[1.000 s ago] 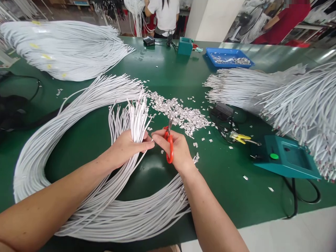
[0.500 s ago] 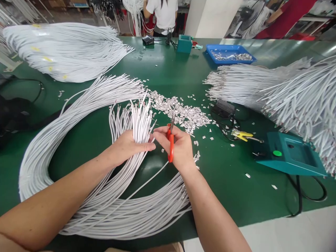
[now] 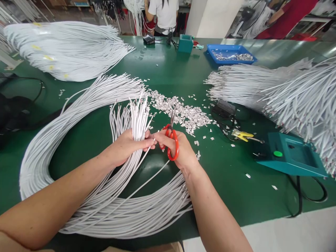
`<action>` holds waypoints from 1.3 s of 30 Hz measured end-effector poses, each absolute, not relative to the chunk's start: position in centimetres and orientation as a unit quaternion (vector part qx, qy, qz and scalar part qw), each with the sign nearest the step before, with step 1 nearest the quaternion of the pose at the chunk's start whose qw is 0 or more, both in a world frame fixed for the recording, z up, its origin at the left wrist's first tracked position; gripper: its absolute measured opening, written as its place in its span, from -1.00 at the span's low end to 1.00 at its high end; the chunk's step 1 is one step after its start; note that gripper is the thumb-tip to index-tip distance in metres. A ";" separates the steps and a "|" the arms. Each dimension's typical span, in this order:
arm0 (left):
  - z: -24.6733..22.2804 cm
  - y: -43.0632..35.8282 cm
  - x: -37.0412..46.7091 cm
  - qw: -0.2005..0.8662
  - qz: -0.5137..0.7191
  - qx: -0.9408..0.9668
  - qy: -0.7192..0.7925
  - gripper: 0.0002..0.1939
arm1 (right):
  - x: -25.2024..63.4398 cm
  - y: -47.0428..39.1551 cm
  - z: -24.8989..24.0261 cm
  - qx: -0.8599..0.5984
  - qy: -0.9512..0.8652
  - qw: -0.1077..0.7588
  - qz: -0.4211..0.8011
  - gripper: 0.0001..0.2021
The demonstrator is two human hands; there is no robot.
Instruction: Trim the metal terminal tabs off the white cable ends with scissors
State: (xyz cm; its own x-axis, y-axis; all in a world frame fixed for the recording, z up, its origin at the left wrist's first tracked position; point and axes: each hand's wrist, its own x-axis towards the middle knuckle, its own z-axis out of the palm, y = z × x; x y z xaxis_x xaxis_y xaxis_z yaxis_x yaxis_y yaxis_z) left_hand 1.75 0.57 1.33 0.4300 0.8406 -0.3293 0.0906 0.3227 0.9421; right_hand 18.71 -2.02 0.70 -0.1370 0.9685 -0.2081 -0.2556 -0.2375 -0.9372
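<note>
Wrapped around a bundle of white cables [image 3: 139, 122], my left hand [image 3: 125, 147] has its thumb across the front, with the cut ends standing up above the fist. My right hand [image 3: 185, 148] carries scissors with red handles [image 3: 176, 141], blades pointing up and away. Its thumb and finger pinch at a single white cable beside my left fingertips, and the two hands touch there. The rest of the cables [image 3: 126, 218] curves in a loop over the green table [image 3: 223, 196]. Another cable runs down from under my right hand.
Small silvery scraps [image 3: 183, 113] lie heaped beyond my hands. To the right are a teal device [image 3: 291, 154], a yellow-handled clip [image 3: 243, 135] and more cable bundles [image 3: 241, 82]. A blue tray [image 3: 231, 63] stands farther back. A person [image 3: 164, 15] is across the table.
My right hand has shifted slightly left against my left fingers. The scissors have turned, so their handle loops show more broadly. My left hand keeps its hold on the cables.
</note>
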 end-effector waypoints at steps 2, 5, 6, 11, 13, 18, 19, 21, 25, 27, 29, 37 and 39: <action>1.4 0.5 1.7 0.682 0.274 0.511 0.447 -0.70 | 18.7 -1.9 0.4 -0.424 -0.397 0.465 0.668 -0.74; 1.6 0.4 1.7 0.678 0.278 0.511 0.449 -0.72 | 18.3 -2.0 0.2 -0.417 -0.401 0.497 0.647 -0.78; 1.6 0.3 1.7 0.672 0.283 0.514 0.451 -0.72 | 18.3 -2.1 0.3 -0.421 -0.410 0.505 0.632 -0.79; 1.8 0.4 1.6 0.621 0.293 0.539 0.488 -0.70 | 19.0 -2.4 1.3 -0.552 -0.524 0.450 0.468 -0.83; 1.8 0.4 1.5 0.602 0.295 0.546 0.502 -0.71 | 19.5 -2.4 1.4 -0.606 -0.573 0.388 0.391 -0.82; 2.2 0.5 1.6 0.555 0.285 0.576 0.529 -0.78 | 19.9 -2.4 0.7 -0.641 -0.651 0.261 0.311 -0.59; 2.3 0.4 1.6 0.547 0.281 0.580 0.535 -0.79 | 19.8 -2.4 0.5 -0.642 -0.661 0.247 0.301 -0.57; 2.4 0.4 1.7 0.537 0.274 0.585 0.542 -0.81 | 19.7 -2.4 0.4 -0.641 -0.676 0.227 0.283 -0.57; 2.6 0.4 1.8 0.539 0.270 0.581 0.546 -0.80 | 19.6 -2.5 0.6 -0.639 -0.694 0.210 0.255 -0.60; 2.6 0.4 1.8 0.540 0.268 0.578 0.550 -0.78 | 19.6 -2.6 0.7 -0.640 -0.699 0.202 0.246 -0.62; 2.7 0.4 1.8 0.538 0.265 0.580 0.551 -0.77 | 19.6 -2.6 0.7 -0.642 -0.703 0.192 0.238 -0.62; 2.3 0.4 1.8 0.553 0.290 0.567 0.537 -0.73 | 19.1 -2.7 0.3 -0.647 -0.714 0.183 0.198 -0.60; 2.2 0.3 1.9 0.568 0.299 0.553 0.531 -0.71 | 19.0 -2.7 0.1 -0.652 -0.710 0.184 0.193 -0.60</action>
State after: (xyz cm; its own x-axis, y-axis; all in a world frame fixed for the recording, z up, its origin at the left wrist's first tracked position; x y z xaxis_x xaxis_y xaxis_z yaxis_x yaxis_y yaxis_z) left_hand 1.88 0.32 2.18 0.2573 0.9272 -0.2723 0.2485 0.2088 0.9459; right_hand 19.00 -2.75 0.06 -0.0826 0.9965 0.0096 0.8549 0.0758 -0.5132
